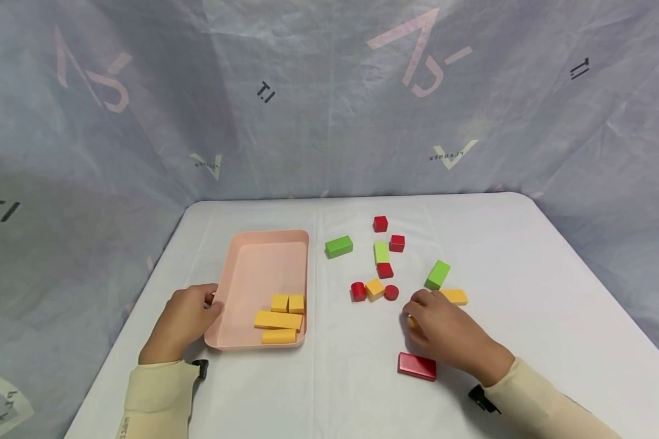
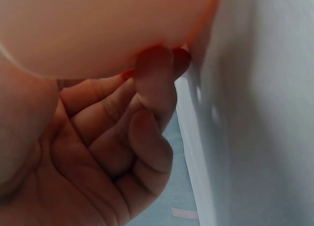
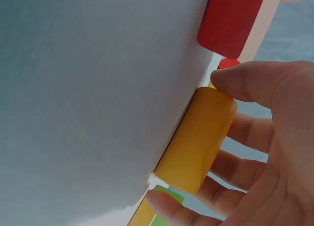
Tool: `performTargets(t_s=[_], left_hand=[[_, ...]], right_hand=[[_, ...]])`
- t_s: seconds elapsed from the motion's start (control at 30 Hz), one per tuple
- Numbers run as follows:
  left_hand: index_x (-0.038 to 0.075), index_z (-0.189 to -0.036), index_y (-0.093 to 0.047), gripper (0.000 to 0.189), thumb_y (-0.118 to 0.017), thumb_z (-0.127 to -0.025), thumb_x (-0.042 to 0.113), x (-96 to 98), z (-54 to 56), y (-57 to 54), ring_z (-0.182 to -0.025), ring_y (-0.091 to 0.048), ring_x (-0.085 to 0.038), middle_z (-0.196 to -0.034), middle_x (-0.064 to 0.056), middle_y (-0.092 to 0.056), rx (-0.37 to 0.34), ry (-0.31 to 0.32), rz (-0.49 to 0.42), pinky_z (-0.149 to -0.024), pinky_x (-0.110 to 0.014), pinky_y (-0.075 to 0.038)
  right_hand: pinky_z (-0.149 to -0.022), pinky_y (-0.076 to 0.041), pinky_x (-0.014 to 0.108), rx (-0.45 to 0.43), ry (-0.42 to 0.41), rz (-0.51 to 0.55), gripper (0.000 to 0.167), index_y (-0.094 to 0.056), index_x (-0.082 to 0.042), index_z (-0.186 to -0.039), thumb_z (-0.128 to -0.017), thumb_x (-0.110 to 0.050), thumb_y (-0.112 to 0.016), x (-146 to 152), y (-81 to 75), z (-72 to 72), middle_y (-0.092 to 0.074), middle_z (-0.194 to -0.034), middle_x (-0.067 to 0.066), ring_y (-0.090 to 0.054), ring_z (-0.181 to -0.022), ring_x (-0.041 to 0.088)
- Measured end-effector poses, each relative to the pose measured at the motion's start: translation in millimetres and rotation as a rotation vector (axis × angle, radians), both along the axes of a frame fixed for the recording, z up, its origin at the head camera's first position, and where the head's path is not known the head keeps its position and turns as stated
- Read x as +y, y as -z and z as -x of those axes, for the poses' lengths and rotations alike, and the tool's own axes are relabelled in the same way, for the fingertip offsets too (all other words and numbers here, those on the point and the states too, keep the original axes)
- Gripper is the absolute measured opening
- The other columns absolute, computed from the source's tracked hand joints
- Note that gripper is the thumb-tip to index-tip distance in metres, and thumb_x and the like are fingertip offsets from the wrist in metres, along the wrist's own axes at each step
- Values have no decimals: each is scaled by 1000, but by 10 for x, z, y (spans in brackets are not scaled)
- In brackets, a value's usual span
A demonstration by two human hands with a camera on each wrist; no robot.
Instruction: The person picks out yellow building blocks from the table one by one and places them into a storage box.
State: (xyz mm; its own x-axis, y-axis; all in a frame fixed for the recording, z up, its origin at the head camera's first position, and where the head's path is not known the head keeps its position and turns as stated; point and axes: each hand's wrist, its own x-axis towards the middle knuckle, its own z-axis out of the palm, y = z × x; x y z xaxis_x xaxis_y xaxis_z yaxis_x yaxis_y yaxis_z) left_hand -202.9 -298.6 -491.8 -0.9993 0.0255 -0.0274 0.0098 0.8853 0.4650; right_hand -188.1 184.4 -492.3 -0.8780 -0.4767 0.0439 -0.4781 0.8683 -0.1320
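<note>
At the left side of a pink tray (image 1: 269, 265), my left hand (image 1: 183, 317) grips the rim. The left wrist view shows its curled fingers (image 2: 154, 71) against the tray's outer wall. Inside the tray lie several yellow blocks (image 1: 278, 320), near its front right corner. My right hand (image 1: 450, 332) holds a yellow cylinder (image 3: 198, 140) lying at the table surface, the thumb at one end and the other fingers along its far side. Beside that hand are a red rectangular block (image 1: 417, 366), a yellow block (image 1: 454, 297) and a green block (image 1: 437, 275).
Between tray and right hand lie a red cylinder (image 1: 358, 291), a yellow cube (image 1: 374, 289) and a red round piece (image 1: 392, 292). Farther back are green blocks (image 1: 338, 247) and red cubes (image 1: 381, 224). A grey printed cloth (image 1: 329, 122) hangs behind the white table (image 1: 357, 396).
</note>
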Motion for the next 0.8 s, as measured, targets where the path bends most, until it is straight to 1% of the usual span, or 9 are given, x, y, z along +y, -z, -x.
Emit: performTargets(t_s=[0.13, 0.37, 0.53, 0.8], left_hand=[[-8, -137, -61, 47, -65, -96, 13, 0, 0, -8, -95, -71, -31, -114, -24, -73, -2, 0, 2, -75, -47, -58], [-9, -137, -60, 47, -65, -96, 13, -1, 2, -4, -95, -71, -31, -114, -24, -73, -2, -5, -1, -75, -46, -58], [-10, -137, -60, 48, -65, -95, 12, -3, 14, -4, -95, -71, -31, -114, -25, -72, -14, -8, 1, -76, -46, -58], [-6, -136, -63, 44, -64, -97, 13, 5, 9, 14, -96, -72, -30, -114, -22, -73, -7, -12, -6, -78, -47, -58]], right_hand=[[-86, -59, 33, -2, 3, 4, 28, -77, -21, -111, -86, -34, -82, 31, 8, -9, -65, -112, -2, -59, -103, 15], [-87, -61, 36, -16, 16, -16, 32, -76, -21, -113, -85, -35, -84, 47, 12, -19, -65, -114, -1, -60, -105, 16], [-85, -61, 34, -8, 12, -22, 31, -76, -21, -111, -84, -34, -84, 51, 19, -13, -65, -111, -1, -60, -101, 14], [-83, -60, 33, -8, 4, -32, 30, -76, -20, -110, -84, -34, -85, 60, 12, -3, -65, -108, -3, -60, -98, 12]])
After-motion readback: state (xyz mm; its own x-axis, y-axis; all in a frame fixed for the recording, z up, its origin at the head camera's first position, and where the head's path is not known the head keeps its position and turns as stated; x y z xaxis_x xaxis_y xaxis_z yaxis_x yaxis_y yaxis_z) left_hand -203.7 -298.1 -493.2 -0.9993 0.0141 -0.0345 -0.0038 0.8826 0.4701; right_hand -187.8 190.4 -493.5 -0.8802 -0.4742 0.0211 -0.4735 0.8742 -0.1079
